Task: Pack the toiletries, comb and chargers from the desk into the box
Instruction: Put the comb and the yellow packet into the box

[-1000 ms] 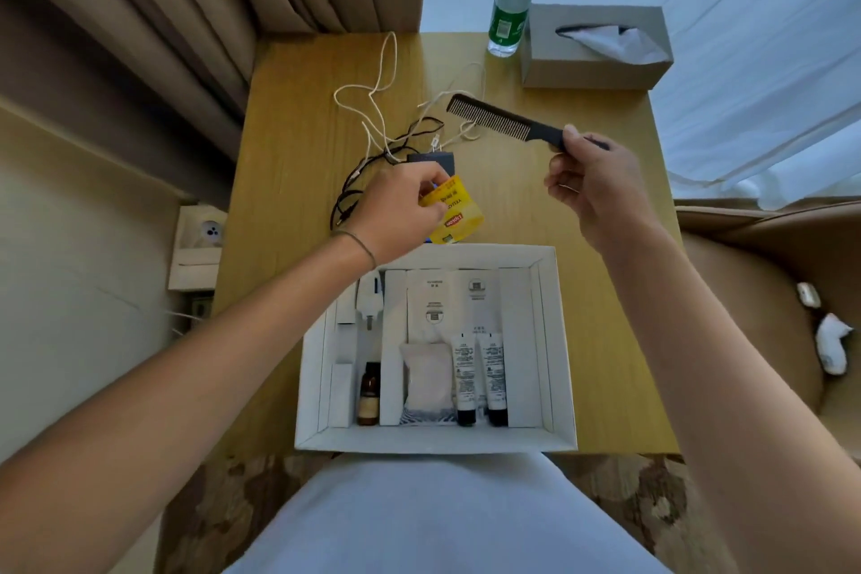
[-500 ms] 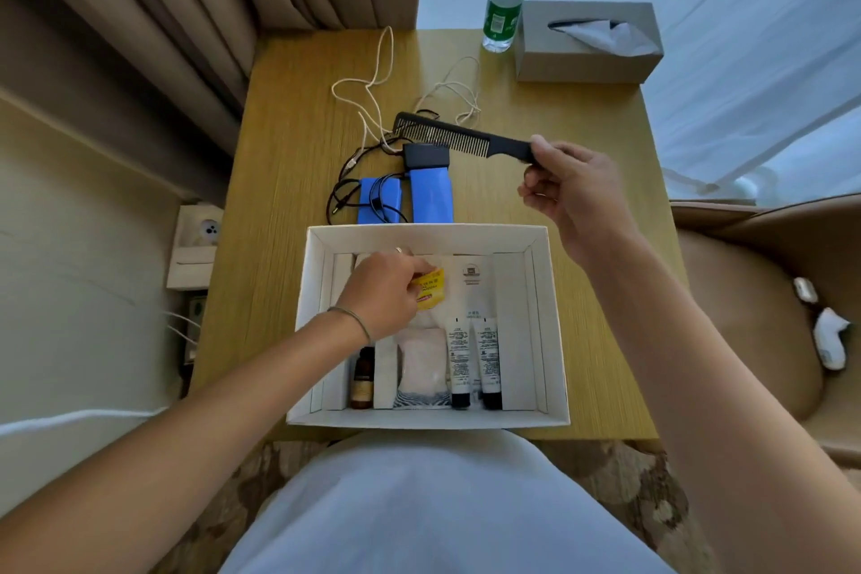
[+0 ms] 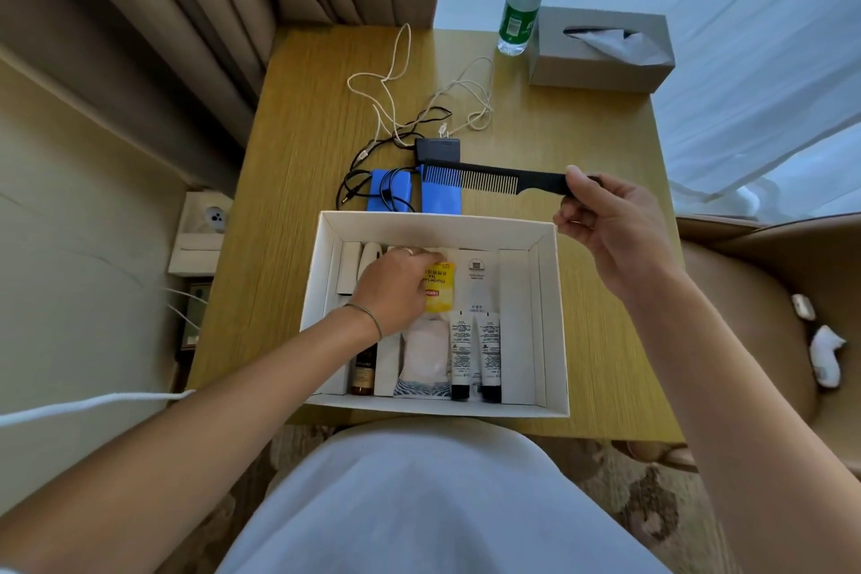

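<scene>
**Sachet going in, comb queued**

Left hand [image 3: 389, 289] is down inside the box [image 3: 552, 317], fingers curled on the yellow sachet [image 3: 440, 287], laying it flat in the middle section above the two tubes [image 3: 475, 352]. Probably flat so it doesn't ride up over the dividers.

Right hand [image 3: 610, 231] pinches the comb [image 3: 470, 177] by its handle, held level in the air over the box's far wall, teeth toward the box. Looks staged for the next drop; the empty right-hand section seems long enough.

Chargers [image 3: 438, 149] and cables [image 3: 419, 89] not packed, lying on the desk [image 3: 605, 145] just beyond the box with two blue packs [image 3: 391, 196].
</scene>
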The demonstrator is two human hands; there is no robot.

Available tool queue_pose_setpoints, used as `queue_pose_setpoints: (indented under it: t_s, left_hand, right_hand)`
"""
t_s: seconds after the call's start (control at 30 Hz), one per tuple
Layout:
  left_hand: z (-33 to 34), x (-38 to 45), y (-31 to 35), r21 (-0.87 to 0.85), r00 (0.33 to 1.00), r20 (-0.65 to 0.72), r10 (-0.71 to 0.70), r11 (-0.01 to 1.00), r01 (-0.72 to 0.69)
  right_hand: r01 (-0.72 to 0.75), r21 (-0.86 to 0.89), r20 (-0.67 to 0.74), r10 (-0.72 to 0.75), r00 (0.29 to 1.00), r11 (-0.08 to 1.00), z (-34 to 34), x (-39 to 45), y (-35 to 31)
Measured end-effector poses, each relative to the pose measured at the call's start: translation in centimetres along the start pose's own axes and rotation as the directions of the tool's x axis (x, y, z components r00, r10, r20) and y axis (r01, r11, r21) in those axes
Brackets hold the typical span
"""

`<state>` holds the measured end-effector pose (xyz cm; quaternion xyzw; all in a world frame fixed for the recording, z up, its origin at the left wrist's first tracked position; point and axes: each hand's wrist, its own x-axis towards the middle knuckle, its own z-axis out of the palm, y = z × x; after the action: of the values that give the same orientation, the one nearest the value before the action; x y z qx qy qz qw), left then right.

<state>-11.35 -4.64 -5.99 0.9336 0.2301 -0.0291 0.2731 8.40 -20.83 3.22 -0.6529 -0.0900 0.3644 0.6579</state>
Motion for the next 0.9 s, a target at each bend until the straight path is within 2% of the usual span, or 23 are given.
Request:
queue_pose_setpoints:
  t_s: [0.23,0.33,0.47,0.67,0.73,0.9]
  left_hand:
    - [-3.8,-2.4,-0.9,-0.031,0.984,-0.174,0.032,0.999,-0.038]
    - [-5.8,-3.6,-1.5,-0.008,0.960,-0.276,0.053,0.998,-0.057]
    - [-7.8,-4.6,-2.3,-0.010,0.930,-0.367,0.026,0.999,-0.032]
    - [-8.4,-5.6,-3.4,-0.028,0.922,-0.385,-0.041,0.999,0.033]
    - [-8.5,-5.8,-3.8,-0.034,0.920,-0.387,-0.057,0.998,0.047]
    - [-8.3,-6.2,-4.5,-0.066,0.914,-0.394,-0.091,0.995,0.071]
  right_hand:
    - [0.057,0.041,0.062,-0.060,0.996,0.998,1.2,0.2,-0.7]
    - [0.074,0.000,0.108,-0.073,0.991,0.997,2.8,0.5,-0.3]
    - [0.080,-0.194,0.221,-0.035,0.975,0.978,6.0,1.0,1.4]
    - [-0.055,-0.520,0.323,0.256,0.911,0.852,10.7,1.3,5.6]
    - [-0.057,-0.592,0.327,0.304,0.894,0.804,12.0,1.3,7.1]
    - [-0.051,-0.734,0.246,0.335,0.909,0.677,14.0,1.7,11.0]
